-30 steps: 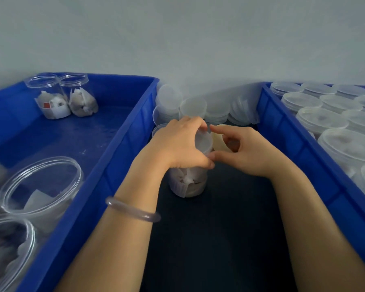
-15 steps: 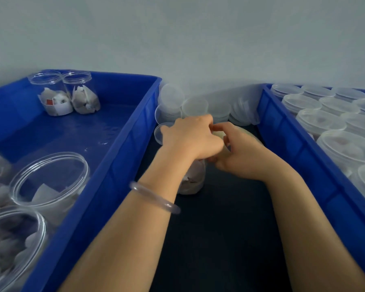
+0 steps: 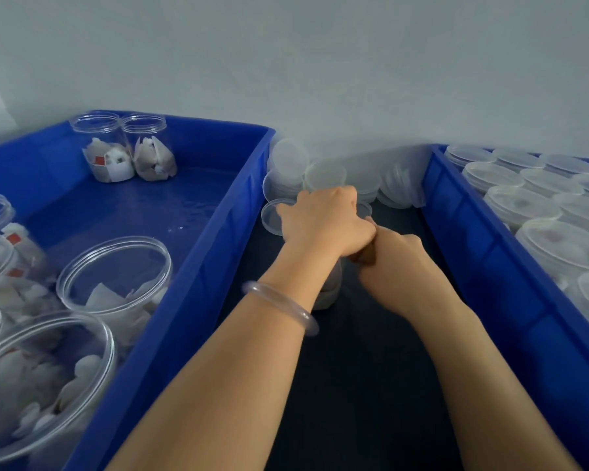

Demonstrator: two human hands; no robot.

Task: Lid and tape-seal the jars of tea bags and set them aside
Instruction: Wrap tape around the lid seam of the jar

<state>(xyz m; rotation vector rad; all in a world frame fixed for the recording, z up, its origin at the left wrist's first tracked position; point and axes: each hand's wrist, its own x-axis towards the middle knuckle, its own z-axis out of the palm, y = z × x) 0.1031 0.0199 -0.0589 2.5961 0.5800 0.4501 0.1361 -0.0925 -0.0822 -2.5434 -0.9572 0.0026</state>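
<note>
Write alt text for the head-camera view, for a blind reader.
The left hand grips a clear plastic jar of tea bags on a dark mat, the right hand beside it. A blue plastic crate of open jars stands left, another of lidded jars right.

A jar [image 3: 330,294] stands on the bench [image 3: 354,385] between two crates, under the left hand [image 3: 323,222]. The right hand [image 3: 398,256] holds a tape roll [image 3: 364,259] just right of it. Loose lids [image 3: 323,175] pile behind. Open jars [image 3: 116,277] sit in the left crate [image 3: 201,283], lidded jars [image 3: 521,205] in the right crate [image 3: 473,249].
</note>
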